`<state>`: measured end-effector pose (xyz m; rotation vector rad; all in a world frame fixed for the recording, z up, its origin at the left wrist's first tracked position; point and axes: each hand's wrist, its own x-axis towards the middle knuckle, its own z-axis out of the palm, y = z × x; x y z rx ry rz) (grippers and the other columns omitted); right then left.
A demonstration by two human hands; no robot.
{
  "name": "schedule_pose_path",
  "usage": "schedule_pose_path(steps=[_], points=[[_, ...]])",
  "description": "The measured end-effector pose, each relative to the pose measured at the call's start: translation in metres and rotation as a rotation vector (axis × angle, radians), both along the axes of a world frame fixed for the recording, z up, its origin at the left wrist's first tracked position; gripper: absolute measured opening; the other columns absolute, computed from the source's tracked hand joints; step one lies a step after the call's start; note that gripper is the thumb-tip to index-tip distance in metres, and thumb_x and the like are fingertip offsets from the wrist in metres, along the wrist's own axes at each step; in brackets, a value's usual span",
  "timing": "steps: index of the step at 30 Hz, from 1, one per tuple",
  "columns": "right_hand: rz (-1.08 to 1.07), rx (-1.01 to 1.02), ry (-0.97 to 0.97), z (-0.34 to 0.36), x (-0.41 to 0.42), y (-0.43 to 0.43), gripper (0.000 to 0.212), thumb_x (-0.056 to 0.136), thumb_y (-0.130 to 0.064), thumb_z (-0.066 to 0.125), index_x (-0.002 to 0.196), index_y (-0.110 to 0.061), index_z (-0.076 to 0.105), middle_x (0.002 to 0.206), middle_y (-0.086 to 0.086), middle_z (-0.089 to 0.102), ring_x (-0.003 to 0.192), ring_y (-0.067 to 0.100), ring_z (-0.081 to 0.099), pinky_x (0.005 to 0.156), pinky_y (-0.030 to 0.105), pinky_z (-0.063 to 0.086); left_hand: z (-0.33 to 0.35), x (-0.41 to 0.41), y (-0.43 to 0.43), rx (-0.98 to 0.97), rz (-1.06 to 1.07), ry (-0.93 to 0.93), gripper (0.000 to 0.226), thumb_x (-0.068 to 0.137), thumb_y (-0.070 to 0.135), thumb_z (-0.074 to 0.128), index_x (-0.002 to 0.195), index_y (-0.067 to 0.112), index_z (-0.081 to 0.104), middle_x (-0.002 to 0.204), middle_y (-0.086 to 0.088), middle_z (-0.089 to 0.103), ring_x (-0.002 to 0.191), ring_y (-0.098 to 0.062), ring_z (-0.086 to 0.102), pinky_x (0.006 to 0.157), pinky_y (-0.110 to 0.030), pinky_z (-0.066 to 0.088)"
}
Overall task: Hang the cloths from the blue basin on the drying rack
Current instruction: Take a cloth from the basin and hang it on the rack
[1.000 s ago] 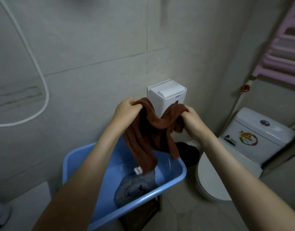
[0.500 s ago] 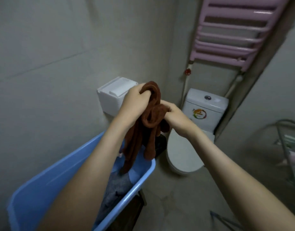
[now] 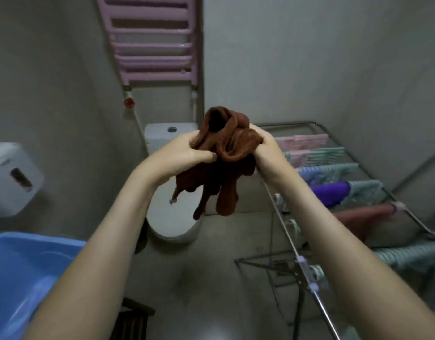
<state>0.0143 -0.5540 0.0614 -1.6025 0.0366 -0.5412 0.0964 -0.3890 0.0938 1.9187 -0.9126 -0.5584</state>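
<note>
A bunched brown cloth (image 3: 221, 165) hangs in the air at the middle of the view, above the toilet. My left hand (image 3: 187, 153) grips its left side and my right hand (image 3: 265, 148) grips its right side, with loose ends dangling below. The blue basin (image 3: 17, 271) sits at the lower left, partly cut off by the frame edge. The metal drying rack (image 3: 297, 256) stands to the right, just beyond my right hand, and several cloths (image 3: 334, 187) are draped over its bars.
A white toilet (image 3: 170, 217) stands behind the cloth. A pink wall radiator (image 3: 152, 40) hangs above it. A white paper dispenser (image 3: 12, 177) is on the left wall. A dark stool (image 3: 135, 317) sits under the basin. Grey floor lies between basin and rack.
The view has swung right, from the basin to the drying rack. Both hands have carried the brown cloth away from above the basin and hold it more bunched up.
</note>
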Motion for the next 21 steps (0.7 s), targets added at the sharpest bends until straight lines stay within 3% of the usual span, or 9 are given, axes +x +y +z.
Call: schedule_pose_path(steps=[4, 6, 8, 11, 13, 15, 17, 20, 21], points=[[-0.165, 0.005, -0.004, -0.005, -0.067, -0.06, 0.037, 0.08, -0.003, 0.05, 0.116, -0.007, 0.059, 0.097, -0.008, 0.07, 0.096, 0.006, 0.062, 0.09, 0.021, 0.047, -0.014, -0.039, -0.07, 0.17, -0.013, -0.045, 0.022, 0.088, 0.023, 0.061, 0.1, 0.006, 0.067, 0.1, -0.011, 0.071, 0.093, -0.024, 0.067, 0.091, -0.042, 0.051], [-0.217, -0.009, 0.011, -0.004, -0.097, -0.082, 0.035, 0.079, -0.003, 0.05, 0.112, -0.011, 0.06, 0.091, -0.014, 0.072, 0.092, 0.0, 0.062, 0.086, 0.016, 0.046, -0.02, -0.055, -0.099, 0.22, -0.022, -0.081, 0.026, 0.091, 0.027, 0.056, 0.095, 0.005, 0.068, 0.097, -0.011, 0.071, 0.089, -0.025, 0.066, 0.085, -0.04, 0.052], [-0.29, -0.03, 0.01, -0.003, -0.124, -0.1, 0.038, 0.079, -0.003, 0.051, 0.116, -0.01, 0.056, 0.086, -0.017, 0.071, 0.087, -0.007, 0.062, 0.084, 0.011, 0.045, -0.023, -0.074, -0.124, 0.214, -0.047, -0.12, 0.027, 0.093, 0.027, 0.051, 0.092, 0.006, 0.067, 0.09, -0.009, 0.067, 0.081, -0.024, 0.062, 0.071, -0.032, 0.048], [-0.428, -0.046, 0.022, -0.006, -0.164, -0.135, 0.035, 0.085, 0.005, 0.053, 0.117, -0.008, 0.057, 0.085, -0.018, 0.071, 0.086, -0.006, 0.062, 0.087, 0.014, 0.047, -0.02, -0.109, -0.162, 0.186, -0.098, -0.202, 0.021, 0.095, 0.027, 0.047, 0.092, 0.017, 0.064, 0.089, -0.004, 0.062, 0.081, -0.02, 0.056, 0.065, -0.028, 0.04], [-0.503, -0.071, 0.043, -0.007, -0.183, -0.153, 0.033, 0.088, 0.009, 0.05, 0.115, -0.006, 0.06, 0.089, -0.014, 0.071, 0.09, -0.001, 0.061, 0.092, 0.02, 0.047, -0.016, -0.125, -0.18, 0.158, -0.128, -0.252, 0.021, 0.095, 0.026, 0.045, 0.097, 0.018, 0.065, 0.094, -0.003, 0.064, 0.086, -0.02, 0.058, 0.064, -0.028, 0.04], [-0.545, -0.091, 0.048, -0.006, -0.199, -0.165, 0.032, 0.089, 0.011, 0.047, 0.109, -0.008, 0.062, 0.083, -0.016, 0.071, 0.085, -0.002, 0.062, 0.085, 0.017, 0.048, -0.013, -0.135, -0.198, 0.086, -0.146, -0.266, 0.022, 0.095, 0.022, 0.044, 0.098, 0.016, 0.065, 0.096, -0.007, 0.066, 0.089, -0.023, 0.06, 0.065, -0.028, 0.038], [-0.579, -0.053, 0.041, -0.004, -0.212, -0.175, 0.032, 0.089, 0.01, 0.048, 0.101, -0.015, 0.065, 0.08, -0.016, 0.071, 0.082, -0.001, 0.062, 0.08, 0.016, 0.048, -0.009, -0.143, -0.215, -0.022, -0.147, -0.212, 0.022, 0.095, 0.017, 0.043, 0.098, 0.019, 0.064, 0.089, -0.006, 0.064, 0.081, -0.019, 0.057, 0.061, -0.029, 0.037], [-0.628, -0.067, 0.083, -0.01, -0.228, -0.185, 0.032, 0.081, 0.005, 0.052, 0.093, -0.021, 0.066, 0.08, -0.012, 0.068, 0.082, 0.004, 0.06, 0.079, 0.02, 0.047, -0.006, -0.151, -0.238, -0.199, -0.157, -0.094, 0.032, 0.091, 0.008, 0.038, 0.108, 0.02, 0.062, 0.095, -0.003, 0.066, 0.078, -0.018, 0.06, 0.065, -0.031, 0.047], [-0.64, -0.097, 0.137, -0.016, -0.234, -0.189, 0.032, 0.08, 0.006, 0.052, 0.094, -0.02, 0.065, 0.081, -0.01, 0.067, 0.081, 0.004, 0.059, 0.079, 0.02, 0.047, -0.005, -0.154, -0.245, -0.234, -0.184, -0.028, 0.035, 0.09, 0.005, 0.035, 0.111, 0.018, 0.06, 0.092, -0.006, 0.067, 0.068, -0.021, 0.063, 0.059, -0.033, 0.05]])
